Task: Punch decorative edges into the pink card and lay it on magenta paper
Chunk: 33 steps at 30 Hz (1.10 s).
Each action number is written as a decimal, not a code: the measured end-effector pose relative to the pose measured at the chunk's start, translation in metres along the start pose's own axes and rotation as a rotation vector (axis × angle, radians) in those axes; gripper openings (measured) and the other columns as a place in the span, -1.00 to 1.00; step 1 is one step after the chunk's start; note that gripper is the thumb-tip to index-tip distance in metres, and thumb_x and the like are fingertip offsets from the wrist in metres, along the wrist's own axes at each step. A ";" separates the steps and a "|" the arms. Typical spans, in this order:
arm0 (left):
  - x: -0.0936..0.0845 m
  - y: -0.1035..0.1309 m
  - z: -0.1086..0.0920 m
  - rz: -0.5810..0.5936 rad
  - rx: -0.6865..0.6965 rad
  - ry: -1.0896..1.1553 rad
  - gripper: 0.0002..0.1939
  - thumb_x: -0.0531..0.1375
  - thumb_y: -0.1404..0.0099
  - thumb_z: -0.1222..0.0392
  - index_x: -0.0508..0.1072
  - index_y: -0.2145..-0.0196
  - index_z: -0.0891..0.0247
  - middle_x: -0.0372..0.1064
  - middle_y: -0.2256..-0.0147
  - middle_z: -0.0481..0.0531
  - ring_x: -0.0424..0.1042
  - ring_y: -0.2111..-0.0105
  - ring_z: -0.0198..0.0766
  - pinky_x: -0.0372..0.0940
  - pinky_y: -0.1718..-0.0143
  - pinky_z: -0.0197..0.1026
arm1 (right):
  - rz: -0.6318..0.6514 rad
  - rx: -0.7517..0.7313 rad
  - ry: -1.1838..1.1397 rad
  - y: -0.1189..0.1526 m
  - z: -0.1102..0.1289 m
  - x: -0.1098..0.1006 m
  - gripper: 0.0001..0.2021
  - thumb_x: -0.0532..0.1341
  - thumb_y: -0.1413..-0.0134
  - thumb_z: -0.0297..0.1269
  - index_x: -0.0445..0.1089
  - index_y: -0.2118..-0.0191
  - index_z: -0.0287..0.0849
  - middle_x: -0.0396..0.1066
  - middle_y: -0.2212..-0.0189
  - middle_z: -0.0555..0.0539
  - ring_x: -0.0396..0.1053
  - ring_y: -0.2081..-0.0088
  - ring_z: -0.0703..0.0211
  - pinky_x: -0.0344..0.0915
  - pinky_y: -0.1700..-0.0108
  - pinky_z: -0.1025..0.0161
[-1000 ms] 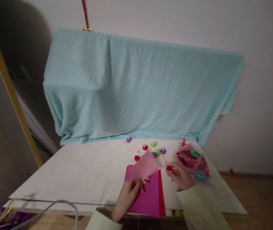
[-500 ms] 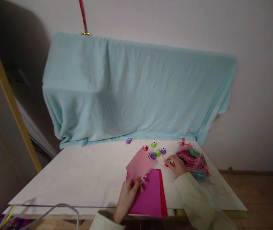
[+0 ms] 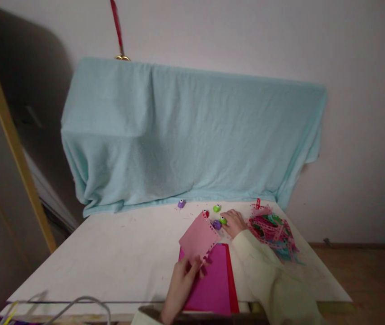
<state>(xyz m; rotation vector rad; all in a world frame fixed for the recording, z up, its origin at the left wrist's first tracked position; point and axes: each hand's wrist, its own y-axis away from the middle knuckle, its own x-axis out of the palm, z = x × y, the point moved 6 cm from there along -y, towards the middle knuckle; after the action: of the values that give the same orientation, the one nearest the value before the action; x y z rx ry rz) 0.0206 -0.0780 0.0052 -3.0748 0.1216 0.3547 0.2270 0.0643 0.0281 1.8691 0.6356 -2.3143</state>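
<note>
A pink paper sheet with small shapes punched along its right edges is pinched at its lower corner by my left hand. It overlaps a magenta sheet, which lies on a red sheet. My right hand is curled palm-down, its fingertips beside a green craft punch; what lies under the fingers is hidden. Close by are a purple craft punch, a red craft punch at the pink sheet's top corner and a second green craft punch.
Another purple punch stands farther left. A tangled heap of punched paper strips lies right of my right arm. Behind the white table hangs a light blue cloth. A grey cable loops at the front left edge.
My right hand has moved left and slightly away from me, from the red punch near the strips to the green punch, covering the purple one there. My left hand keeps its pinch on the pink sheet.
</note>
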 end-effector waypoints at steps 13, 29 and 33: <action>0.000 -0.002 0.006 -0.006 -0.038 0.028 -0.49 0.00 -0.33 -0.15 0.51 0.44 0.31 0.48 0.49 0.05 0.42 0.44 -0.18 0.22 0.39 -0.27 | -0.240 0.286 -1.062 0.019 -0.021 -0.048 -0.63 0.30 0.04 -0.08 0.29 0.13 -0.14 0.40 0.26 -0.09 0.41 0.27 0.05 0.35 0.30 0.16; 0.004 0.000 0.018 0.012 -0.078 -0.035 -0.50 0.02 -0.27 -0.25 0.42 0.44 0.27 0.38 0.52 0.00 0.33 0.47 -0.20 0.14 0.43 -0.23 | 0.054 0.295 -1.745 0.119 0.090 0.032 -0.60 0.38 0.13 -0.01 0.44 0.21 -0.16 0.32 0.46 -0.04 0.21 0.58 0.27 0.14 0.55 0.27; 0.008 0.001 0.011 0.065 -0.049 -0.012 -0.53 0.03 -0.29 -0.22 0.42 0.36 0.27 0.40 0.50 -0.01 0.33 0.48 -0.22 0.13 0.45 -0.25 | 0.045 0.298 -1.708 0.115 0.091 0.035 -0.66 0.34 0.03 -0.07 0.42 0.17 -0.17 0.31 0.53 -0.01 0.22 0.58 0.24 0.13 0.52 0.25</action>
<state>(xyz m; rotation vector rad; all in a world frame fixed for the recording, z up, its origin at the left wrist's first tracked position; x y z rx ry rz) 0.0258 -0.0791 -0.0076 -3.1220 0.2167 0.3853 0.1735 -0.0685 -0.0207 -0.4744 -0.0413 -2.8542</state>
